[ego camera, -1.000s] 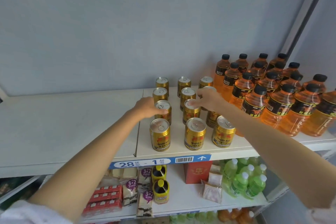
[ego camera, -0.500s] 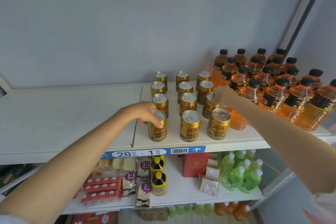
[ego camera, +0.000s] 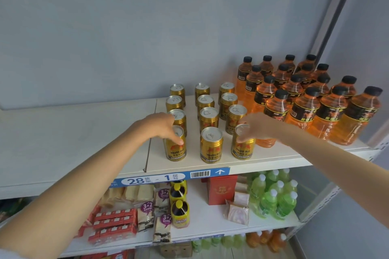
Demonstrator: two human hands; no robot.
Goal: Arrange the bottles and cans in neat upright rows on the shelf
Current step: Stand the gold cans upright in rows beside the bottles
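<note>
Gold cans stand upright in three columns on the white top shelf (ego camera: pixel 80 132). My left hand (ego camera: pixel 160 126) lies over the front-left can (ego camera: pixel 175 152), fingers down its front and side. My right hand (ego camera: pixel 255 126) curls its fingers around the top rim of the front-right can (ego camera: pixel 242 150). The front-middle can (ego camera: pixel 211 146) stands untouched between them. Orange bottles (ego camera: pixel 305 109) with black caps stand upright in rows to the right of the cans, close behind my right hand.
The left half of the top shelf is bare. A blue label strip (ego camera: pixel 172 176) runs along its front edge. The lower shelf holds green bottles (ego camera: pixel 271 197), a red box (ego camera: pixel 221 189), snack packs and yellow-capped bottles. A grey wall stands behind.
Both hands came forward from the cans further back to the front row. My left hand settled on the front-left can, my right hand on the front-right can.
</note>
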